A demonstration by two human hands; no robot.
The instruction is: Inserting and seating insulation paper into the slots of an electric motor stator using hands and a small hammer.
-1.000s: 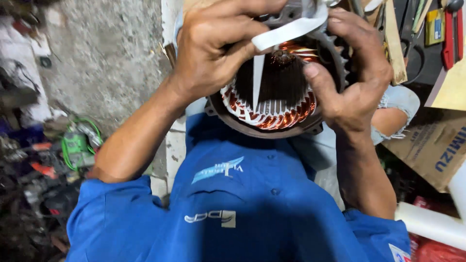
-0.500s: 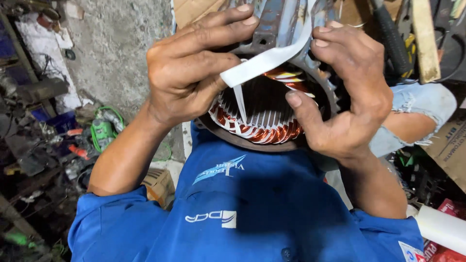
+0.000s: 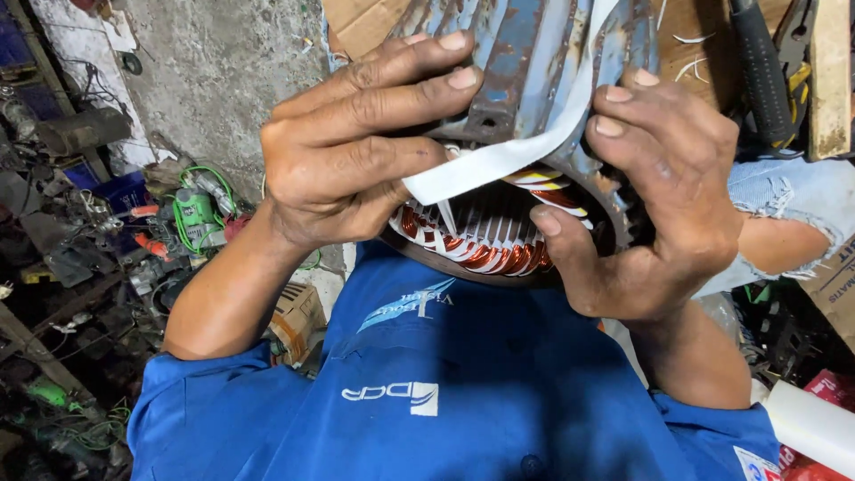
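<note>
Closer now, left hand (image 3: 356, 151) and right hand (image 3: 663, 196) grip rusty copper-wound stator (image 3: 525, 62).

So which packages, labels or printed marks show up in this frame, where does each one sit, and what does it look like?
Cardboard box: right edge, brown, dark print on its side, partly cut off.
Small carton: below the left forearm, tan, dark striped mark.
Red package: lower right corner, red with pale print.
Shirt logos: white and pale blue marks on the blue shirt, centre bottom.
Shirt patch: bottom right, white with red and blue.
No screens or signs.
</note>
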